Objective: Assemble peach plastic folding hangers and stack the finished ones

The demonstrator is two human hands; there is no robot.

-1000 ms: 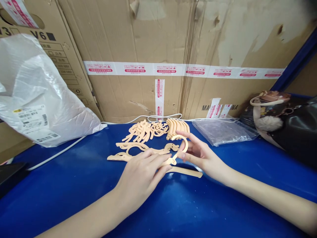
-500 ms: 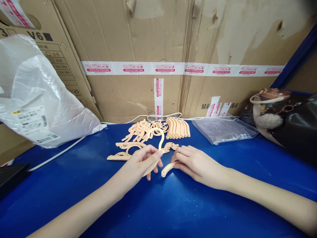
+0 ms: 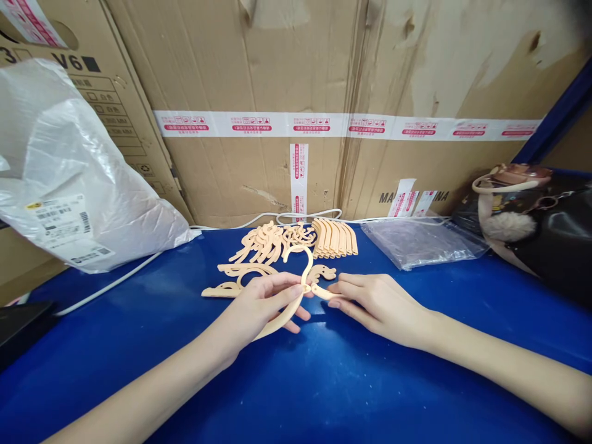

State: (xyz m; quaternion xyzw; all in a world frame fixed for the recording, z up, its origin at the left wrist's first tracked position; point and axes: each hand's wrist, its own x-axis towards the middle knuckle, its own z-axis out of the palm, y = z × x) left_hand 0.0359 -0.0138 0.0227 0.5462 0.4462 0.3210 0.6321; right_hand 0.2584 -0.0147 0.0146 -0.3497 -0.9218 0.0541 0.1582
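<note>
Hook (image 3: 309,265) and curved arm (image 3: 278,323) are pinched near their joint between the thumb and fingers of the left hand (image 3: 264,302). Second arm (image 3: 325,294) is pinched by the right hand (image 3: 377,303), its rounded end just beside that joint; contact cannot be confirmed. The joint is best kept steady and the end aligned level, without force, since the smooth, cream, plastic-looking parts may flex. Beyond the grip, ridged curved bars (image 3: 337,237) are stacked on the glossy blue table (image 3: 351,388).
</note>
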